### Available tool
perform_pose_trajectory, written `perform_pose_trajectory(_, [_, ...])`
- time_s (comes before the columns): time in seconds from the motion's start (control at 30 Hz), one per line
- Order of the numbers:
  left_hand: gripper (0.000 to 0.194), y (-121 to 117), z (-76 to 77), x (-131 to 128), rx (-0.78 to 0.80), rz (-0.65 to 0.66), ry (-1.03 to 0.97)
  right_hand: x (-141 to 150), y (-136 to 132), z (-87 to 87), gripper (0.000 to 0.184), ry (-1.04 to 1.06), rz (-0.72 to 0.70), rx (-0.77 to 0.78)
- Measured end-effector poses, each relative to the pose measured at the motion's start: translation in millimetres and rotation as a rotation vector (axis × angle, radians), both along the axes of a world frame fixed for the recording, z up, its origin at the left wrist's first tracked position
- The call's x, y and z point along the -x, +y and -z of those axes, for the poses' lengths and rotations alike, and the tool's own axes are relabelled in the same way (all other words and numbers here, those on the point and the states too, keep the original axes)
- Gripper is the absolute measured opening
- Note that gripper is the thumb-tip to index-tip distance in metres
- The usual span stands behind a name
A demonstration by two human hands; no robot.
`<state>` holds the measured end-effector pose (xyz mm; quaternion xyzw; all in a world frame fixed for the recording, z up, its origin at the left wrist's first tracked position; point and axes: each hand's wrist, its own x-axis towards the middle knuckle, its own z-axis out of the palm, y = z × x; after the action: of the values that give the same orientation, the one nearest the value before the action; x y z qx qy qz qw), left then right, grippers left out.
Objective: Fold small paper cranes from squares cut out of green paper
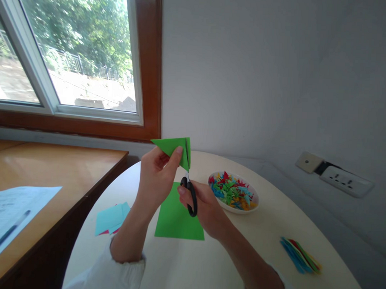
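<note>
My left hand (159,173) pinches a folded piece of green paper (171,145), thumb on the near face, raised above the table. A narrow strip along the paper's right side is parted from the rest by a dark slit. My right hand (206,207) is closed around the black handles of a pair of scissors (192,199). Their blades point upward at the lower end of that slit, and most of the blade length is hidden by the paper. Beneath both hands a larger green sheet (179,222) lies flat on the table.
A white bowl (238,212) of colourful folded paper pieces stands on the round white table (226,265). Light-blue paper squares (110,219) lie at left, and a fan of coloured strips (300,255) at right. A wooden desk (83,165) holds a written sheet (33,197) and a pen (6,234).
</note>
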<state>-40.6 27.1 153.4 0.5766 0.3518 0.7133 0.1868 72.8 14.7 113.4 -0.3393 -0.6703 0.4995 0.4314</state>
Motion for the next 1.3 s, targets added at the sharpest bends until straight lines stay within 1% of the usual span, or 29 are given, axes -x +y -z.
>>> perform_pose_trajectory(0.57, [0.017,-0.5,-1.5,-0.3,0.001,0.015,-0.007,0.5,0.6,1.8,0.042,0.0,0.015,-0.014])
perform_pose_trajectory(0.83, [0.017,-0.6,-0.8,0.4,0.008,0.004,0.008,0.3,-0.4,0.7,0.042,0.0,0.02,-0.005])
perform_pose_trajectory(1.3, [0.017,-0.2,0.1,0.7,0.007,0.021,0.001,1.3,1.3,2.5,0.041,0.019,0.019,0.009])
